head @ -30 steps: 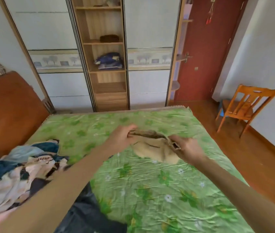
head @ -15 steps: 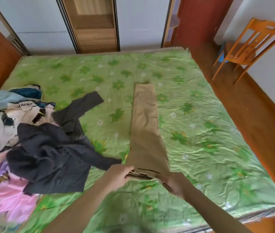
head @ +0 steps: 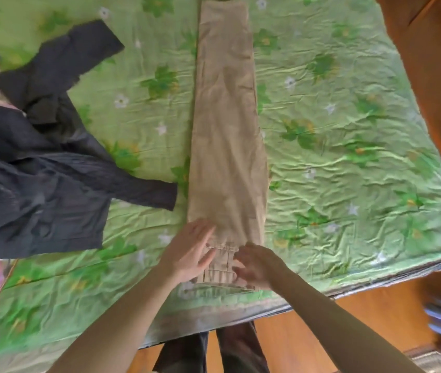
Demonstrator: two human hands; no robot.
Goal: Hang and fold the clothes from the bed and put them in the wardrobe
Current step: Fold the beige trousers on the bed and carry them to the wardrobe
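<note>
- Trousers (head: 226, 125) lie flat toward 12 o'clock, ready for folding.
- Left hand (head: 189, 251), spread, presses the waistband.
- Right hand (head: 257, 263), fingers loosely open, steadies it.

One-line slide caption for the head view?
Both hands flatten the waist of tan trousers on the green bedsheet.

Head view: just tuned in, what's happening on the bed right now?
A person is laying out a pair of tan trousers lengthwise on the green floral bed. The left hand and the right hand are both open on the waistband at the bed's near edge, apparently smoothing it. A dark jacket lies spread to the left, unfolded, with other clothes past it.
</note>
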